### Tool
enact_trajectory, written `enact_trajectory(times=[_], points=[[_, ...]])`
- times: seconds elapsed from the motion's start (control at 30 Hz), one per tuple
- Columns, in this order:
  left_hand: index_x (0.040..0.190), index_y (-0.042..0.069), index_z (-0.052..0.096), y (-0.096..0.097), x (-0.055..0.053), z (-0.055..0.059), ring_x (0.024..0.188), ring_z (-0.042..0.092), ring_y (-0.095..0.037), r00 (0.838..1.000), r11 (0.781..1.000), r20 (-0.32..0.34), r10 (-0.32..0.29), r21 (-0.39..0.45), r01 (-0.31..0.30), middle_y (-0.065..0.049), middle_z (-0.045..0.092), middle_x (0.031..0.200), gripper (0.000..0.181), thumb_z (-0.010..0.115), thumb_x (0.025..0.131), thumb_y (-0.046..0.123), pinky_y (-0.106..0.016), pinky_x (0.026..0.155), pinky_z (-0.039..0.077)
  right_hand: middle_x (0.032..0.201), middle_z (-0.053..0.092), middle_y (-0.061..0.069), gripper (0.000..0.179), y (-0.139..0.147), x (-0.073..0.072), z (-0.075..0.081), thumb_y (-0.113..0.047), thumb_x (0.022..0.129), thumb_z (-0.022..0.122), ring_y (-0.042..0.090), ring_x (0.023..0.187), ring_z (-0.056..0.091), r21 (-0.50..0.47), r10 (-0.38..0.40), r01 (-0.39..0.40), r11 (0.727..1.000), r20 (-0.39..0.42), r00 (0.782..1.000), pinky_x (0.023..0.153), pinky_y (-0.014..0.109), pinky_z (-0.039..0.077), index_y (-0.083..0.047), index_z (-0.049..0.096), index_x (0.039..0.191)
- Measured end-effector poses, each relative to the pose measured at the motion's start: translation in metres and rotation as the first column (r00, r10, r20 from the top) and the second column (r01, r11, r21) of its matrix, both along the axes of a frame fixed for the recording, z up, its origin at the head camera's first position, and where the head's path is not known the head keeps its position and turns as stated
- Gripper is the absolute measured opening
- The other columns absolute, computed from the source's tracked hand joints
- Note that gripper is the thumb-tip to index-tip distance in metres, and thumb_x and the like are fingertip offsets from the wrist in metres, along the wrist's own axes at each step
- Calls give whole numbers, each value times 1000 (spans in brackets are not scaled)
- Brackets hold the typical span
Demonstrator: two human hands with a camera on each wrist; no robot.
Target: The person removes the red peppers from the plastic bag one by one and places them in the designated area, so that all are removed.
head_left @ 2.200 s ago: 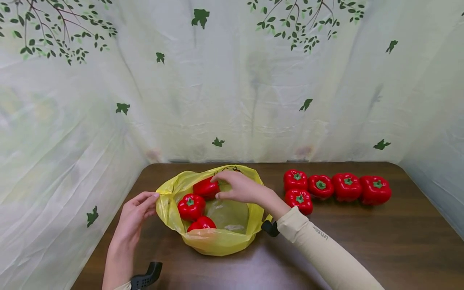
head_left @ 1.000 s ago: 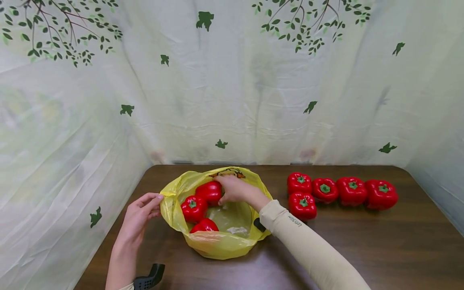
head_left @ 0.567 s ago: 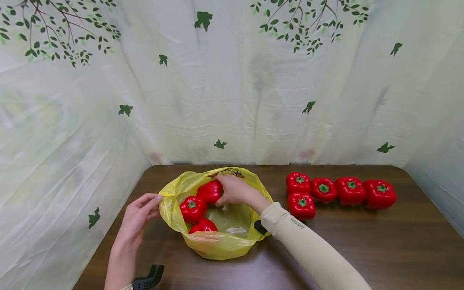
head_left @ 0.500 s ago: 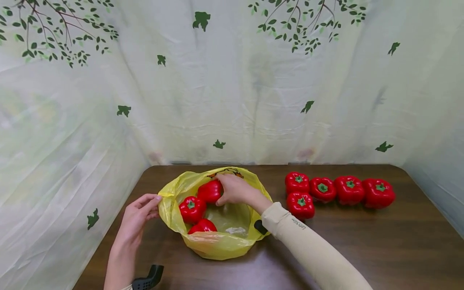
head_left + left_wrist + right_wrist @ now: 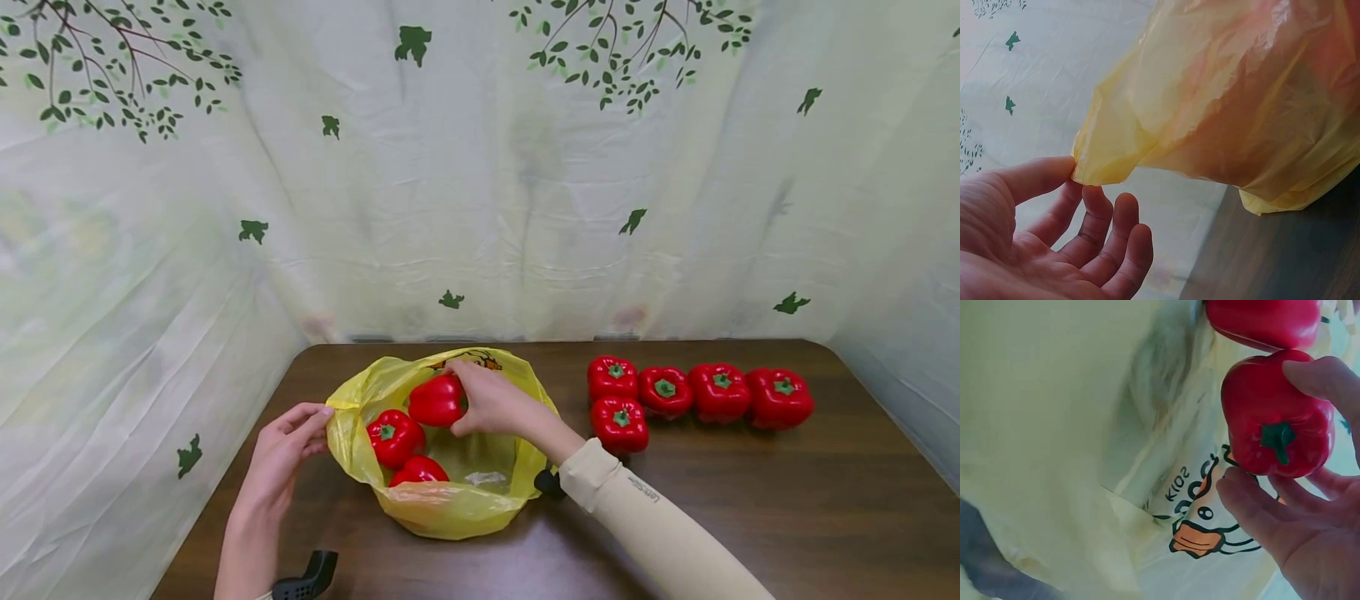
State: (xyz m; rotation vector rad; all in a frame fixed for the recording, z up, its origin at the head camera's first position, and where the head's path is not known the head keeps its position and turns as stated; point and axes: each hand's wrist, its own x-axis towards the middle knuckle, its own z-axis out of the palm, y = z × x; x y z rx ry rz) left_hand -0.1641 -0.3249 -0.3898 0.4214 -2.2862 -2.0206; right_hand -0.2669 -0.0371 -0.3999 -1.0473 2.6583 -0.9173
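A yellow plastic bag point(image 5: 457, 517) stands with its mouth spread wide on the brown table. My left hand point(image 5: 281, 454) pinches the bag's left rim between thumb and index finger, the other fingers loosely bent in the left wrist view. Inside the bag's mouth, my right hand point(image 5: 495, 404) grips a red bell pepper point(image 5: 437, 401), thumb on one side and fingers on the other. Its green stem point(image 5: 1279, 440) shows in the right wrist view. Two more red bell peppers lie at the bag's left side: one stem-up point(image 5: 395, 437), the other point(image 5: 420, 470) partly hidden by the front rim.
To the right of the bag, several red bell peppers point(image 5: 720, 392) stand close together in a row, with one point(image 5: 620, 423) in front of the row's left end. A printed curtain point(image 5: 480, 208) hangs behind the table point(image 5: 712, 517) and along its sides.
My right hand, loosely spread beside the pepper at first, has closed around it. Most recently hand and pepper have shifted slightly right within the bag. My left hand keeps its pinch on the rim.
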Motion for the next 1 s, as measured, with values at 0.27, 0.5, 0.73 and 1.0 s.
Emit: enact_trajectory(times=[0.27, 0.5, 0.73, 1.0], points=[[100, 13, 69, 0, -1, 0, 82, 62, -13, 1000, 1000, 7, 2, -19, -2, 5, 66, 92, 21, 69, 94, 33, -26, 76, 54, 117, 54, -1, 70, 14, 11, 3, -21, 71, 85, 13, 100, 55, -143, 18, -17, 990, 5, 1000, 81, 25, 51, -13, 47, 129], [100, 13, 69, -1, -2, 0, 81, 61, -12, 1000, 1000, 12, 10, -15, -9, 5, 65, 92, 21, 69, 93, 34, -26, 76, 54, 120, 54, -4, 73, 24, 23, 7, -27, 72, 84, 11, 103, 53, -168, 13, -19, 986, -35, 999, 83, 25, 51, -15, 47, 133], [98, 15, 70, 0, -1, 1, 81, 61, -12, 1000, 1000, 5, 7, -16, -7, 5, 65, 91, 20, 69, 93, 34, -25, 76, 54, 120, 56, -7, 73, 33, 38, 11, -31, 71, 84, 14, 107, 50, -172, -13, -1, 985, -78, 997, 82, 29, 51, -19, 48, 134], [99, 14, 70, 0, 0, 2, 81, 61, -12, 1000, 1000, 9, 5, -14, -5, 5, 65, 91, 20, 69, 93, 34, -25, 75, 54, 119, 56, -9, 74, 44, 55, 14, -34, 68, 83, 11, 108, 47, -199, -70, 43, 979, -129, 989, 83, 30, 51, -20, 49, 132]])
